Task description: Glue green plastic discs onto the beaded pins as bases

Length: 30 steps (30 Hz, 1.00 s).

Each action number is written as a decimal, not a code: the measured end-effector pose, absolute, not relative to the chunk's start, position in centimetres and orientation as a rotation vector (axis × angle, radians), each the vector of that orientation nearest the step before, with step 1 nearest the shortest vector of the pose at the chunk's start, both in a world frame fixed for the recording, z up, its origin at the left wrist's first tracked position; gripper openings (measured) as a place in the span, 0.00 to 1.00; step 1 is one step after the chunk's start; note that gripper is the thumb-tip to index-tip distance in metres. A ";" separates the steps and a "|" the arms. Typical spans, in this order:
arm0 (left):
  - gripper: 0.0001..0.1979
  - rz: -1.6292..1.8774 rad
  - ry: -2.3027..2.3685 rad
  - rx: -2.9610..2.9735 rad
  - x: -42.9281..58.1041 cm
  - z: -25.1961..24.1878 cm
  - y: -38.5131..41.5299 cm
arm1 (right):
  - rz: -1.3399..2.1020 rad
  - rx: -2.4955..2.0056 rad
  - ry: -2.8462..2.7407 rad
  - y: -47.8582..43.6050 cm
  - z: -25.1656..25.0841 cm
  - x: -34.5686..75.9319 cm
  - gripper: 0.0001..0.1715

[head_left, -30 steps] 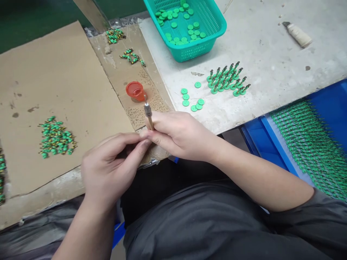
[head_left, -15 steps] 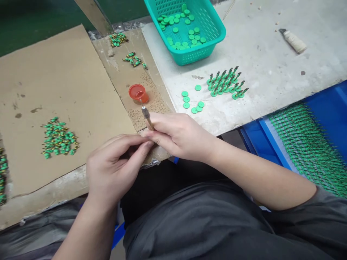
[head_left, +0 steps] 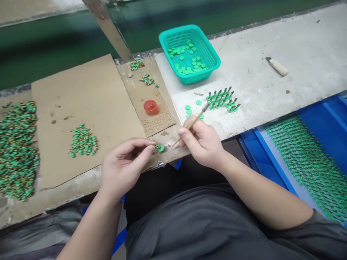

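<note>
My left hand (head_left: 123, 162) pinches a small green-and-black figure (head_left: 157, 147) between thumb and fingertips. A round green disc base (head_left: 161, 148) shows at its outer end, over the bench's front edge. My right hand (head_left: 203, 142) is closed around a thin wooden-handled brush (head_left: 197, 119). Its dark end points up and to the right, and its pale, slender end points down toward the disc, apart from it. Beyond my hands, an orange-red cup (head_left: 150, 107) of liquid stands on a cardboard strip. Several loose green discs (head_left: 198, 102) lie near standing figures on discs (head_left: 220, 98).
A teal basket (head_left: 214, 67) holding green discs stands at the back. Small figure piles lie on cardboard (head_left: 108, 97) at left, beside a larger heap (head_left: 17, 151). A pale dark-tipped tool (head_left: 278, 66) lies at right. Rows of figures (head_left: 306, 166) fill a blue crate below.
My right hand has moved right, away from my left, and the brush now leans up-right. The figure on its disc has come into sight. The view has shifted, showing more at left.
</note>
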State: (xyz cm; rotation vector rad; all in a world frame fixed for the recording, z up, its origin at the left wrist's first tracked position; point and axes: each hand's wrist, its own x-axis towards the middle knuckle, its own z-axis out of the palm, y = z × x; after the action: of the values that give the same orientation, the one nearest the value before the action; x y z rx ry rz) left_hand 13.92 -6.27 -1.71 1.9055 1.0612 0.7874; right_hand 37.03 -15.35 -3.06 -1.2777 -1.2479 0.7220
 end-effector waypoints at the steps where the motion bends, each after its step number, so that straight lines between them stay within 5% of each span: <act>1: 0.06 0.777 1.057 1.822 13.8 -1.5 -6.2 | 0.755 -1.297 -1.215 -15.9 -3.1 37.1 0.24; 15: 0.19 0.622 0.750 1.348 13.8 3.6 -6.4 | 0.993 -1.317 -1.120 -16.8 -3.9 37.4 0.29; 23: 0.10 0.727 0.872 2.060 18.2 3.1 -5.3 | 0.759 -1.358 -1.301 -20.1 -3.5 38.4 0.26; 30: 0.17 0.659 0.706 2.360 30.7 1.1 -6.0 | 0.553 -1.503 -1.238 -26.9 -3.2 42.6 0.25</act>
State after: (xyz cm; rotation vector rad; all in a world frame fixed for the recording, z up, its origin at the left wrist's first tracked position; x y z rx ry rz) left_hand 30.75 -5.98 1.06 2.3597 0.7064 0.6595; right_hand 42.58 -26.93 -3.20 -1.5030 -1.2381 0.5531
